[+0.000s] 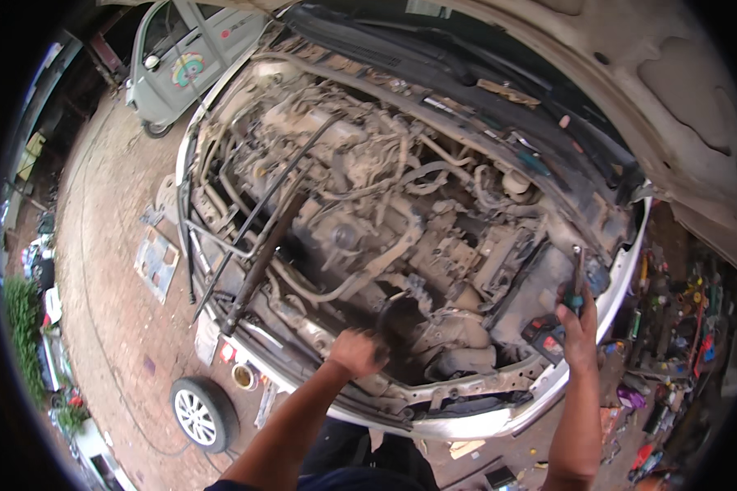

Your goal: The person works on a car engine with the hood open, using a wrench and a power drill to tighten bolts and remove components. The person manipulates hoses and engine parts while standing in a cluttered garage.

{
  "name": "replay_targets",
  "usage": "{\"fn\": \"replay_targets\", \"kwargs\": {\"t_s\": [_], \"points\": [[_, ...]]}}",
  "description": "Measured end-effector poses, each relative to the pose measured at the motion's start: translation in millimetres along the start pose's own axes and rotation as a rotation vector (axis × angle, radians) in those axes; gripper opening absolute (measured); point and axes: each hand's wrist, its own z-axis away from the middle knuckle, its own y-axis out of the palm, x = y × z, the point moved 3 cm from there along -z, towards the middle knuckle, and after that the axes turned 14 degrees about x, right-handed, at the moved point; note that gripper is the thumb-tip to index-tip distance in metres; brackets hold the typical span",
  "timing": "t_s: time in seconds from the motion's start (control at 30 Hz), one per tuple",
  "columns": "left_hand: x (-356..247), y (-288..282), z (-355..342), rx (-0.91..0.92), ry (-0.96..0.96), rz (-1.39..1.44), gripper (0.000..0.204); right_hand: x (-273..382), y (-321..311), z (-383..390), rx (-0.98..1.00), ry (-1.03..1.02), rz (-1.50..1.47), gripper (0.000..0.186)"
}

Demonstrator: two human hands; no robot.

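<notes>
My right hand (579,329) is raised over the right front corner of the engine bay, fingers wrapped round a hand tool with a green-and-dark handle (575,301). A slim metal shaft (579,263) points up from that handle. Close by my right fingers is a black-and-red block (543,335), like a battery pack; whether it joins the tool I cannot tell. My left hand (358,353) is closed at the front edge of the dusty engine bay (348,237), beside a dark gap (399,315). What its fingers hold, if anything, is hidden.
The raised hood (687,90) hangs over the right side. Dark bars (262,209) lie across the bay's left part. A wheel (198,413) lies on the ground at lower left. Scattered tools and parts (679,311) cover the right. A grey three-wheeled vehicle (193,61) stands behind.
</notes>
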Motion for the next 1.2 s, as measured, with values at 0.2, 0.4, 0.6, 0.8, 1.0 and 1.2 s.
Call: {"fn": "replay_targets", "kwargs": {"t_s": [0.2,0.4,0.6,0.8,1.0,1.2], "points": [[-8,-11,-7,0.107,-0.039,-0.053,0.037,-56,82,199,0.270,0.292,-0.054,0.035],[3,-20,-3,-0.008,0.034,0.373,0.038,-71,162,352,0.205,0.568,-0.256,0.035],[59,-49,42,-0.534,0.171,1.479,0.033,-113,186,481,0.005,0.685,-0.001,0.036],[120,-39,124,-0.421,0.220,1.359,0.031,-175,243,581,-0.289,1.050,0.140,0.044],[127,-23,145,-0.315,0.162,1.204,0.025,-220,272,601,-0.392,1.240,-0.191,0.042],[85,-57,143,-0.206,0.250,0.855,0.023,-252,236,618,-0.499,1.193,0.268,0.086]]}}
